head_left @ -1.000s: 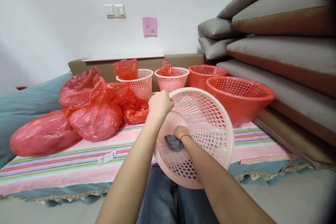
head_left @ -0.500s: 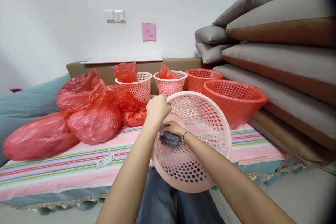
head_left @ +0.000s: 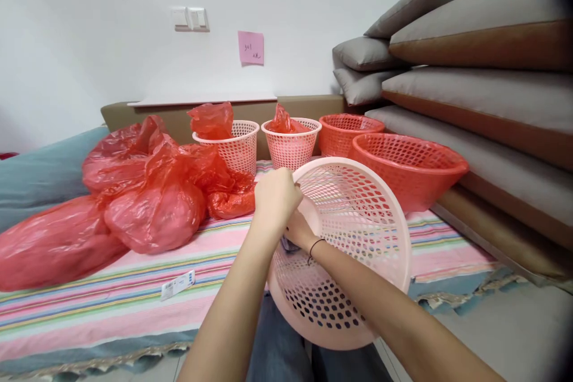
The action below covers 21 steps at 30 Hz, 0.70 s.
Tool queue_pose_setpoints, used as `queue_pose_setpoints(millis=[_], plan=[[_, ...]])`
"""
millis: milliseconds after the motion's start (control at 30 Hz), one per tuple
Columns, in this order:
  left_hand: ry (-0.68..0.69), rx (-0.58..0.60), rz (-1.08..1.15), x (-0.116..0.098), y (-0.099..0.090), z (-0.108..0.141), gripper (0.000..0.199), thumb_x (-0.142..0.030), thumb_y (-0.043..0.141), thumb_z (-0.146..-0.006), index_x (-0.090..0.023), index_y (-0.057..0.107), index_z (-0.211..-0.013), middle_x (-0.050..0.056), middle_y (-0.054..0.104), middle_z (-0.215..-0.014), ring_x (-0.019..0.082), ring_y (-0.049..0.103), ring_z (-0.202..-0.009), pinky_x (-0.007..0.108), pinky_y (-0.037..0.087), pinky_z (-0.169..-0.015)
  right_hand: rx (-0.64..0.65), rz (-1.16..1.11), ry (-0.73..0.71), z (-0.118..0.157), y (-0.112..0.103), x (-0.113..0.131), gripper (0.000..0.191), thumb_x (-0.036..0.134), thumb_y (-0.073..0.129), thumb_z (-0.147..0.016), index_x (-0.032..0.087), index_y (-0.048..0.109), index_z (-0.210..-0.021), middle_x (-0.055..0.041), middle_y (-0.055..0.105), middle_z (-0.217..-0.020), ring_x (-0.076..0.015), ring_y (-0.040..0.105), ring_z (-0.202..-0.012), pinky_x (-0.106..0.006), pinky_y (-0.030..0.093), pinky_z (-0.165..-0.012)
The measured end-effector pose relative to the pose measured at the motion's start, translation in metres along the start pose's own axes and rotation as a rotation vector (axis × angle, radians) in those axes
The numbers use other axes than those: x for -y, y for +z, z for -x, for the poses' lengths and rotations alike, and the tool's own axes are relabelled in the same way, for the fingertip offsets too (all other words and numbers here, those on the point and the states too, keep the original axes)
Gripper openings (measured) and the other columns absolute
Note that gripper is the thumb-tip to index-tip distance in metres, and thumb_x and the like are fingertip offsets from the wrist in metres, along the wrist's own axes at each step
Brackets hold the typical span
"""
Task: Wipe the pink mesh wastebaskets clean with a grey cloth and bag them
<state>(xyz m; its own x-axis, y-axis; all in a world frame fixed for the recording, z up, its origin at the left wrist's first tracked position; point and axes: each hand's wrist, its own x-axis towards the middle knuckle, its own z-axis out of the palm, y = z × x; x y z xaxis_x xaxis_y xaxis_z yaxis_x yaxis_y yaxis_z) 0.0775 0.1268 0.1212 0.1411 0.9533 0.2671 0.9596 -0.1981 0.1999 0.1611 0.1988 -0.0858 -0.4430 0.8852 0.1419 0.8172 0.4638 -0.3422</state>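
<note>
A large pink plastic basket (head_left: pixel 398 250) with round and slotted holes is tilted over my lap, its opening turned toward me. My left hand (head_left: pixel 278 194) is closed on the basket's upper left rim. Inside the basket, my right hand (head_left: pixel 301 230) is closed on a grey cloth (head_left: pixel 290 245), near the left wall and just below my left hand. Most of the cloth and the right fingertips are hidden behind my left hand and wrist.
Red plastic bags (head_left: pixel 156 215) lie at the left on the striped cloth (head_left: pixel 215 262). Behind stand two small pink baskets (head_left: pixel 293 146) and two red baskets (head_left: pixel 412 176). A white label (head_left: pixel 178 285) lies at front left. Grey cushions (head_left: pixel 483 95) are stacked at the right.
The grey cloth and my right hand have moved up the basket's inner left side, and less of the cloth shows. The basket has shifted slightly right and down in view.
</note>
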Motion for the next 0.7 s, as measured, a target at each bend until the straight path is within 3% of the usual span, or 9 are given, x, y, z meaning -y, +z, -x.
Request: queue_pose_setpoints(millis=[167, 333, 433, 533, 633, 700], plan=[[0.017, -0.001, 0.007, 0.009, 0.001, -0.003, 0.025, -0.018, 0.05, -0.082, -0.014, 0.073, -0.092, 0.019, 0.074, -0.093, 0.033, 0.07, -0.093, 0.039, 0.054, -0.078, 0.252, 0.098, -0.274, 0.02, -0.008, -0.016, 0.03, 0.014, 0.058, -0.086, 0.036, 0.074, -0.098, 0.0078, 0.063, -0.129, -0.0236, 0.044, -0.122, -0.036, 0.032, -0.101], [-0.003, -0.002, -0.005, 0.005, 0.001, 0.005, 0.027, -0.02, 0.047, -0.084, -0.015, 0.073, -0.093, 0.018, 0.074, -0.095, 0.034, 0.07, -0.094, 0.041, 0.054, -0.077, 0.392, 0.212, -0.327, 0.03, -0.028, -0.028, 0.018, 0.011, 0.068, -0.076, 0.028, 0.073, -0.072, 0.0022, 0.073, -0.098, -0.0191, 0.053, -0.114, -0.033, 0.033, -0.1], [-0.003, -0.002, -0.009, 0.003, 0.002, 0.009, 0.027, -0.019, 0.048, -0.083, -0.017, 0.073, -0.093, 0.017, 0.074, -0.095, 0.034, 0.07, -0.095, 0.041, 0.054, -0.077, 0.383, 0.296, -0.253, 0.032, -0.038, -0.034, 0.019, 0.008, 0.065, -0.077, 0.022, 0.07, -0.067, -0.0039, 0.072, -0.085, -0.0215, 0.056, -0.108, -0.037, 0.035, -0.099], [-0.012, -0.007, -0.005, 0.002, 0.002, 0.009, 0.027, -0.019, 0.047, -0.083, -0.017, 0.072, -0.093, 0.017, 0.074, -0.095, 0.034, 0.07, -0.094, 0.041, 0.054, -0.077, 0.313, 0.367, -0.163, 0.031, -0.047, -0.036, 0.02, 0.006, 0.058, -0.081, 0.018, 0.071, -0.072, -0.012, 0.071, -0.087, -0.0278, 0.056, -0.106, -0.044, 0.036, -0.096], [-0.02, -0.016, 0.004, 0.003, 0.003, 0.006, 0.026, -0.021, 0.048, -0.083, -0.016, 0.072, -0.092, 0.017, 0.074, -0.095, 0.035, 0.07, -0.095, 0.042, 0.054, -0.077, 0.231, 0.383, -0.157, 0.028, -0.056, -0.033, 0.021, 0.01, 0.053, -0.087, 0.016, 0.074, -0.086, -0.0157, 0.07, -0.101, -0.0319, 0.05, -0.114, -0.046, 0.034, -0.097], [-0.009, -0.014, 0.01, 0.003, 0.003, 0.001, 0.025, -0.021, 0.049, -0.083, -0.016, 0.072, -0.09, 0.018, 0.074, -0.094, 0.035, 0.07, -0.095, 0.041, 0.054, -0.077, 0.201, 0.355, -0.221, 0.025, -0.058, -0.029, 0.027, 0.016, 0.048, -0.093, 0.022, 0.073, -0.101, -0.0099, 0.067, -0.118, -0.03, 0.045, -0.12, -0.044, 0.033, -0.099]])
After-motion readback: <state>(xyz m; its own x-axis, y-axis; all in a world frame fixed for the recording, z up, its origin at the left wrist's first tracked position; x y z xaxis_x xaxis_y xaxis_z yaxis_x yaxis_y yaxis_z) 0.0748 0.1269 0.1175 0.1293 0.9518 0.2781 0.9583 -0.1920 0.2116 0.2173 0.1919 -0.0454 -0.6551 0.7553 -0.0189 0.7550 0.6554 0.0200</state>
